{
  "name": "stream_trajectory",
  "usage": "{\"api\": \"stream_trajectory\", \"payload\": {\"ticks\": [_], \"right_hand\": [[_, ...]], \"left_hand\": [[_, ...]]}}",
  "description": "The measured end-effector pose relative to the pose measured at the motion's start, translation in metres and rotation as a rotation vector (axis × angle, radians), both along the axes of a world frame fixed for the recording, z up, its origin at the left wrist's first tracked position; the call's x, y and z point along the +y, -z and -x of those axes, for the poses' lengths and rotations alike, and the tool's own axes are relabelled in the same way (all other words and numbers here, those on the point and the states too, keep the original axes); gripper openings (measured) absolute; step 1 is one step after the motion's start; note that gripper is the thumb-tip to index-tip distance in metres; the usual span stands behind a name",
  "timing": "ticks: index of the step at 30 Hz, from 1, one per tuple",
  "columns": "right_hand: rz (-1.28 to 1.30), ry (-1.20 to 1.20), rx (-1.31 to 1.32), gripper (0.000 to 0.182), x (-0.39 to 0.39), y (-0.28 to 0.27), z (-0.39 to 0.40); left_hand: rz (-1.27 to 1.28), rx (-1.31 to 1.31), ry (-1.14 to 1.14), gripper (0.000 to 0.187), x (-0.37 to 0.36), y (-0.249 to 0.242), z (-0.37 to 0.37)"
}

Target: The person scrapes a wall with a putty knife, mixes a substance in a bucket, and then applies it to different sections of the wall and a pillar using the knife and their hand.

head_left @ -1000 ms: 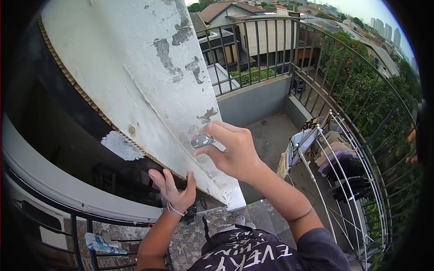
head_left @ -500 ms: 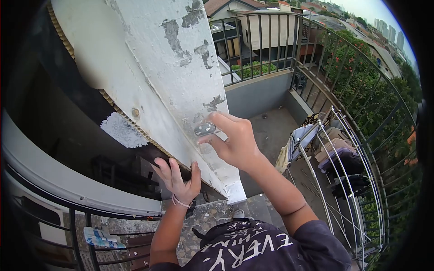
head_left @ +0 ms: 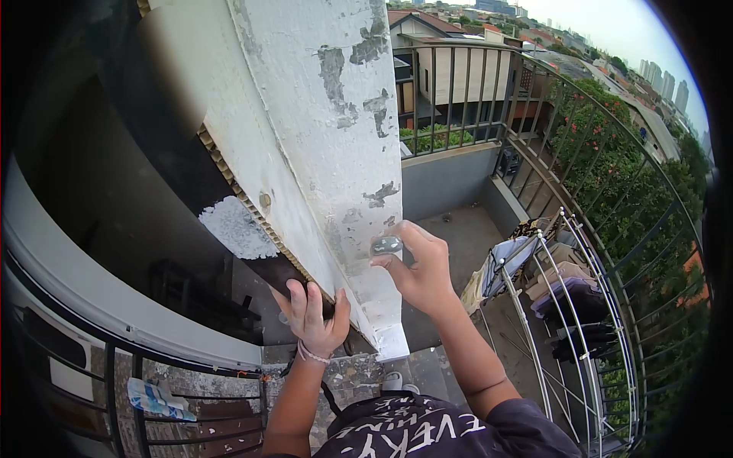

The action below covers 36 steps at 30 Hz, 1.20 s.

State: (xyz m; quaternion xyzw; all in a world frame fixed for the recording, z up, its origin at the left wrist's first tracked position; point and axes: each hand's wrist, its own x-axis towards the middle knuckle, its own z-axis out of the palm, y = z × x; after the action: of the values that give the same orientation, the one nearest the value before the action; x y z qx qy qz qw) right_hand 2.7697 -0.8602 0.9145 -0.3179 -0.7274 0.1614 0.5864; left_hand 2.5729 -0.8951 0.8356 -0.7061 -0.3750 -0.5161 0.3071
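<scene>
My right hand (head_left: 421,267) pinches a small grey rounded tool (head_left: 387,245) with white spots, its kind unclear. It overlaps the right edge of a white post (head_left: 313,130) with peeling paint, just below a bare grey patch (head_left: 380,194). My left hand (head_left: 319,320) is wrapped around the edge of a white panel (head_left: 252,164), thumb on the white face and fingers on the dark side. The panel stands along the post and has a ragged brownish strip down its edge. Above my left fingers, a rough white patch (head_left: 238,227) marks the dark side.
Right of me stands a white drying rack (head_left: 546,305) hung with clothes. A dark metal railing (head_left: 466,76) borders the balcony, above a low grey wall (head_left: 447,179). At lower left, a blue and white cloth (head_left: 159,400) hangs on dark bars.
The view has shifted, so the post and panel appear further right and lower. My right hand has moved slightly right across the post with the grey tool. My left hand keeps its hold.
</scene>
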Motion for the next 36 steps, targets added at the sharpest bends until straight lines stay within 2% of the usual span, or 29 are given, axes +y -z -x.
{"api": "stream_trajectory", "payload": {"ticks": [1,5,8,9,11,12,16,19,20,25,28,30,32,33,36], "right_hand": [[-0.011,-0.002,0.037,0.023,-0.006,-0.007,-0.006],[0.017,-0.338,0.644,0.031,-0.005,-0.017,-0.014],[0.285,-0.496,0.746,0.033,-0.016,-0.006,-0.016],[0.316,-0.568,0.827,0.028,-0.019,-0.003,-0.013],[0.432,-0.673,0.838,0.023,-0.019,0.006,-0.019],[0.376,-0.712,0.82,0.026,-0.015,0.009,-0.018],[0.125,-0.422,0.625,0.046,-0.024,-0.023,-0.016],[-0.147,-0.369,0.431,0.046,-0.023,-0.049,-0.013],[-0.123,-0.415,0.516,0.035,-0.02,-0.048,-0.006],[0.197,-0.233,0.296,0.036,0.041,0.013,0.025],[0.15,-0.305,0.191,0.037,0.028,0.004,0.017],[-0.018,-0.351,0.315,0.034,0.006,-0.022,0.016],[-0.104,-0.423,0.438,0.031,-0.005,-0.033,0.013],[-0.044,-0.379,0.406,0.031,0.0,-0.027,0.016],[0.163,-0.234,0.272,0.027,0.026,0.01,0.027]], "left_hand": [[0.002,0.004,-0.001,0.081,-0.002,0.002,0.0],[-0.002,-0.007,-0.007,0.079,0.0,0.004,-0.001],[-0.016,0.009,-0.012,0.079,-0.001,0.001,-0.002],[-0.013,-0.008,0.004,0.078,0.0,0.001,-0.002],[-0.017,-0.023,0.024,0.078,0.001,0.001,-0.001],[-0.022,-0.02,0.029,0.078,0.002,0.001,-0.001],[-0.031,-0.029,0.055,0.075,0.002,-0.001,-0.002],[-0.029,-0.034,0.065,0.074,0.001,0.0,-0.002],[-0.028,-0.036,0.067,0.073,0.002,-0.001,-0.002],[-0.029,-0.069,0.09,0.071,0.001,-0.002,-0.005],[-0.044,-0.053,0.085,0.071,0.005,-0.002,-0.002],[-0.026,-0.051,0.087,0.071,0.003,0.006,-0.002],[-0.046,-0.099,0.083,0.061,0.001,-0.002,-0.007],[-0.059,-0.118,0.083,0.057,0.001,-0.005,-0.008],[-0.06,-0.065,0.073,0.068,0.003,0.0,-0.005]]}}
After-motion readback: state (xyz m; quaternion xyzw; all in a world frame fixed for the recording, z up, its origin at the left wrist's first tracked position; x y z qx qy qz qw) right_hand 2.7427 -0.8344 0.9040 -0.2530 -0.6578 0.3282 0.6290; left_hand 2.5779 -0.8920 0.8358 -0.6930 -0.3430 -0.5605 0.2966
